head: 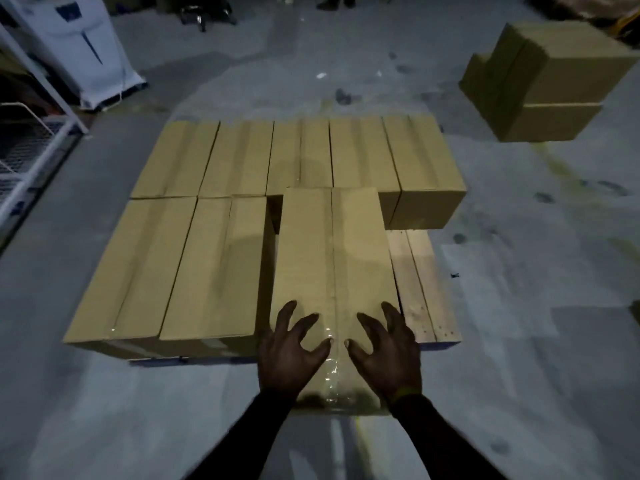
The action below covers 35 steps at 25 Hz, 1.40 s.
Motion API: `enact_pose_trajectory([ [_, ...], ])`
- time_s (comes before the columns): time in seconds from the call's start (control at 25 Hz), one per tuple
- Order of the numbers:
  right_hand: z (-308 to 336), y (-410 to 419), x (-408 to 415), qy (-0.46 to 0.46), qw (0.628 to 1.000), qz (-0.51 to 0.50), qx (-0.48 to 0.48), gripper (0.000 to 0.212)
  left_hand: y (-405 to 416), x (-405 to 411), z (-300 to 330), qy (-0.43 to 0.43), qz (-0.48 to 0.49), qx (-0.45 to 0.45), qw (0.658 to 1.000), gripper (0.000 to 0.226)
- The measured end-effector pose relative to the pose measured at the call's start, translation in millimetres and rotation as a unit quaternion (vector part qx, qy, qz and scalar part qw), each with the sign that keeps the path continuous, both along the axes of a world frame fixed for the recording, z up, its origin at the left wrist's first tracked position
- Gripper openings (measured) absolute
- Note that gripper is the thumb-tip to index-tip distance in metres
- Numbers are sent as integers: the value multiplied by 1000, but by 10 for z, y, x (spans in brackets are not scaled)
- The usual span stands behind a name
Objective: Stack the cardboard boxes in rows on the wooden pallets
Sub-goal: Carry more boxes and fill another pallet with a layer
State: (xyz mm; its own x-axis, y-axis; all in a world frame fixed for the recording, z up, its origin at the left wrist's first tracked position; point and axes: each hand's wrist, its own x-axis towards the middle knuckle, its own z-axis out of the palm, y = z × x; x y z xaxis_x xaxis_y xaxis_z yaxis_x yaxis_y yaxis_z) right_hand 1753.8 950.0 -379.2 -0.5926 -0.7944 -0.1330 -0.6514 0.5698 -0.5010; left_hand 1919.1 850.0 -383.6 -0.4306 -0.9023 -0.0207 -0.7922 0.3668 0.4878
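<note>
A long cardboard box (332, 258) with a taped seam lies lengthwise over the near part of the wooden pallet (420, 289), its near end jutting past the pallet's front edge. My left hand (291, 348) and my right hand (384, 348) lie on its near top with fingers spread, one on each side of the seam. A back row of several boxes (301, 154) fills the pallet's far side. Two more boxes (180, 268) lie in the front row to the left of the one under my hands.
A pile of spare cardboard boxes (547, 81) stands on the floor at the far right. A white metal rack (31, 133) and a white appliance (76, 46) are at the far left. Bare pallet boards show at the front right. Grey concrete floor surrounds the pallet.
</note>
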Motion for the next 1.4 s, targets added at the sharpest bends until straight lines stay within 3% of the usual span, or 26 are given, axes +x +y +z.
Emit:
enact_pose_trajectory([
  [0.28, -1717, -547, -214, 0, 998, 58, 28, 64, -416, -111, -1572, -14, 27, 19, 999, 59],
  [0.48, -2321, -663, -252, 38, 994, 102, -19, 63, -561, -62, -2165, -2, 21, -33, 999, 61],
  [0.68, -2370, -671, -282, 26, 987, 158, -8, 72, -640, 53, -2182, -72, -28, 24, 997, 75],
  [0.88, -2256, -437, -480, 29, 962, 268, 39, 85, -614, 177, -2031, -196, -159, 41, 967, 83],
  [1.12, -2074, -350, -415, 46, 927, 354, 116, 84, -442, 181, -1911, -241, -206, 82, 945, 89],
  [1.4, -1966, -423, -288, 81, 901, 385, 182, 89, -368, 347, -1805, -265, -251, 46, 930, 93],
])
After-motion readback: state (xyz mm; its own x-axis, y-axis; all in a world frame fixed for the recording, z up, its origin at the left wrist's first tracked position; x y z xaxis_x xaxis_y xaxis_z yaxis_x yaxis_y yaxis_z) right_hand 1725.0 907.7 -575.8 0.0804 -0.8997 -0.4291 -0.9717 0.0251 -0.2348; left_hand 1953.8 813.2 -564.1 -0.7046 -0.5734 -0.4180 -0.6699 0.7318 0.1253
